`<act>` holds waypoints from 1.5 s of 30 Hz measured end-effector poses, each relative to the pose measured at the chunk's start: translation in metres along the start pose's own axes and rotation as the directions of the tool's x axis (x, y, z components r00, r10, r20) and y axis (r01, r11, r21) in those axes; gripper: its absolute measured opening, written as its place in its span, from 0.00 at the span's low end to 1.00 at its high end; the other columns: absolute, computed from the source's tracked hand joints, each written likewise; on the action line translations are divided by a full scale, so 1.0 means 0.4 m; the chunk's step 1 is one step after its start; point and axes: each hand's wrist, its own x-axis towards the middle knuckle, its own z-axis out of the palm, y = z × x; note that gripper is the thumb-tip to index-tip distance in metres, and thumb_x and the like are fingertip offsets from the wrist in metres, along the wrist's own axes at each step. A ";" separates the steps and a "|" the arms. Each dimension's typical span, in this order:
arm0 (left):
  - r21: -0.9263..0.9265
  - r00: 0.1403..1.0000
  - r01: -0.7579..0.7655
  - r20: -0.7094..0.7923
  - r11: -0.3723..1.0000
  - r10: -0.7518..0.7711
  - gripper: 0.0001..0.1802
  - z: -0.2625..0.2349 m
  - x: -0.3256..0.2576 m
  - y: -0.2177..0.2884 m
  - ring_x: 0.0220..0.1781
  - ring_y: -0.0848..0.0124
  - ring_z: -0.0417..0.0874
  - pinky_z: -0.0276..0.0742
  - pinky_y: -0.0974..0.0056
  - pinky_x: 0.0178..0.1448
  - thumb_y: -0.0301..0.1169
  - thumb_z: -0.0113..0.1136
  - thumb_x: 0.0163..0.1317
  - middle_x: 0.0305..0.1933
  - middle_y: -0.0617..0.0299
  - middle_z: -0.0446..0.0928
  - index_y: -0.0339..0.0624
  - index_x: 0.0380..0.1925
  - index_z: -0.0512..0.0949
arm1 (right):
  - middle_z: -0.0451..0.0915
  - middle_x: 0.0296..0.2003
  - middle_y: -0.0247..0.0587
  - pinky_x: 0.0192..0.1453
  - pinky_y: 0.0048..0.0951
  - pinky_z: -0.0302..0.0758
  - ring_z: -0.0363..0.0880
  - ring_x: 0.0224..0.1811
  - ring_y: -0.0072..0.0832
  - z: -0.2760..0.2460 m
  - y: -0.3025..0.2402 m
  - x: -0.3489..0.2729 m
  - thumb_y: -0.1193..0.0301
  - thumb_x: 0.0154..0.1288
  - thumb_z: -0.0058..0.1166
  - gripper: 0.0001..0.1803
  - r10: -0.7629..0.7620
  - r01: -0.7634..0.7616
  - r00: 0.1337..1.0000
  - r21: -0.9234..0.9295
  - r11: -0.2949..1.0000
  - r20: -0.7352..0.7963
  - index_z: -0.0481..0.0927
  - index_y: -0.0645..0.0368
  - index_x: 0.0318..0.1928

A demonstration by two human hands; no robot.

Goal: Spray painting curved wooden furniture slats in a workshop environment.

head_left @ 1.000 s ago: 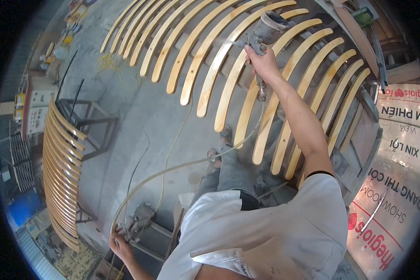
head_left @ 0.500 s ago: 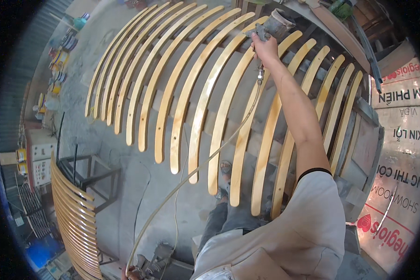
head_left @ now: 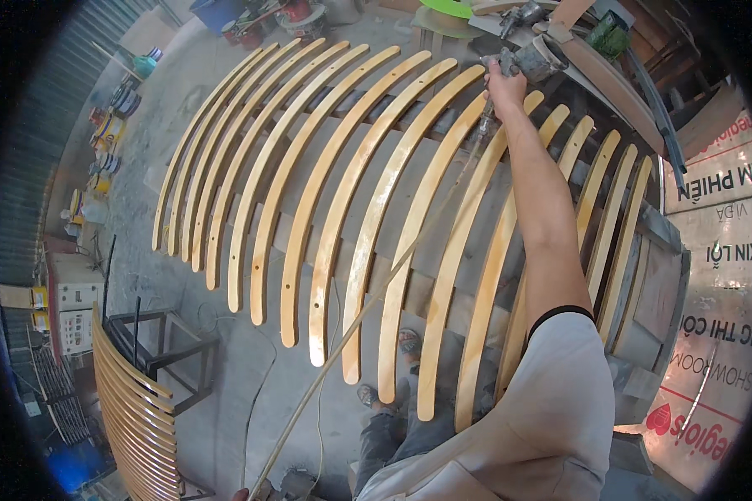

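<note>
My right hand reaches far forward and grips a grey metal spray gun with a cup, held over the far ends of the slats. Below it, several long curved wooden slats, pale yellow and glossy, lie side by side on a rack. A thin hose runs from the gun back across the slats to the bottom edge. Only a sliver of my left hand shows there, right where the hose ends; its fingers are hidden.
A second stack of curved slats rests on a dark metal stand at lower left. Paint cans line the left floor. Printed banners hang at right. A cluttered bench stands behind the gun.
My right arm has stretched further forward, carrying the spray gun to the slats' far ends. The view has tilted up, and my left hand has slipped almost out of the bottom edge.
</note>
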 end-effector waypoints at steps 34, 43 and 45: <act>-0.199 0.970 0.069 -0.216 0.978 -0.113 0.21 -0.131 -0.150 -0.506 0.39 0.69 0.78 0.72 0.63 0.45 0.40 0.47 0.72 0.35 0.55 0.80 0.32 0.47 0.79 | 0.81 0.25 0.34 0.17 0.24 0.69 0.78 0.24 0.20 -0.136 -0.154 -1.002 0.62 0.67 0.58 0.12 0.227 -0.140 0.731 -0.184 0.973 0.644 0.79 0.58 0.34; -0.199 0.969 0.021 -0.236 0.980 -0.068 0.20 -0.132 -0.139 -0.569 0.30 0.77 0.70 0.67 0.68 0.35 0.39 0.47 0.72 0.32 0.63 0.79 0.34 0.47 0.79 | 0.79 0.25 0.29 0.18 0.21 0.67 0.75 0.24 0.16 -0.274 -0.160 -1.248 0.59 0.69 0.55 0.14 0.305 -0.099 0.564 -0.304 0.947 0.767 0.79 0.57 0.36; -0.186 0.971 0.026 -0.230 0.982 -0.069 0.20 -0.134 -0.131 -0.580 0.33 0.76 0.73 0.70 0.67 0.38 0.40 0.48 0.72 0.33 0.61 0.80 0.34 0.49 0.79 | 0.78 0.24 0.29 0.17 0.21 0.67 0.74 0.24 0.16 -0.303 -0.151 -1.294 0.60 0.69 0.54 0.13 0.352 -0.109 0.552 -0.354 0.929 0.756 0.78 0.56 0.36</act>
